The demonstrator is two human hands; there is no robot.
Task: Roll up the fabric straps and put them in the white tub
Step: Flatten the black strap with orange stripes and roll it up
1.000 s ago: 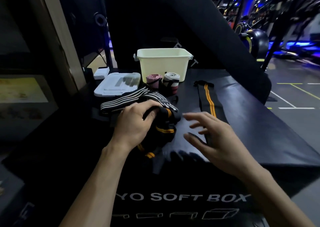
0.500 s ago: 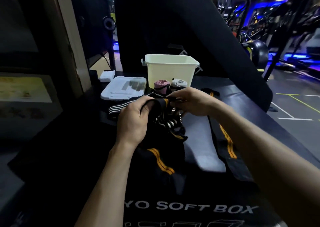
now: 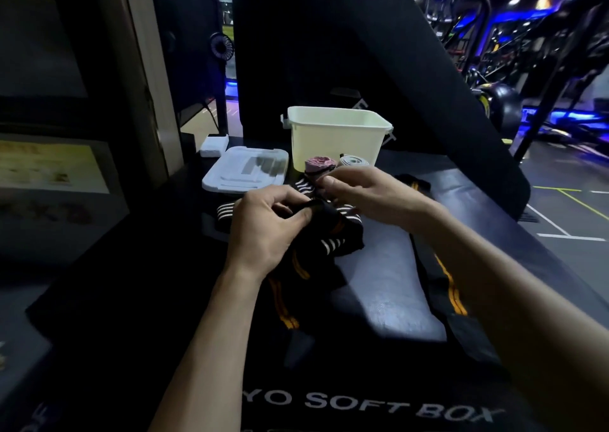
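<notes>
A black strap with orange stripes (image 3: 333,225) is bunched above the table (image 3: 389,286), its tail trailing down. The left hand (image 3: 263,230) pinches its top edge; the right hand (image 3: 369,197) grips beside it. A black-and-white striped strap (image 3: 304,186) lies underneath. The white tub (image 3: 336,136) stands behind, with two rolled straps (image 3: 333,164) at its front.

The right hand (image 3: 369,197) has been brought from the box top onto the black-and-orange strap (image 3: 333,230), seemingly pinched alongside the left hand (image 3: 267,230).
</notes>
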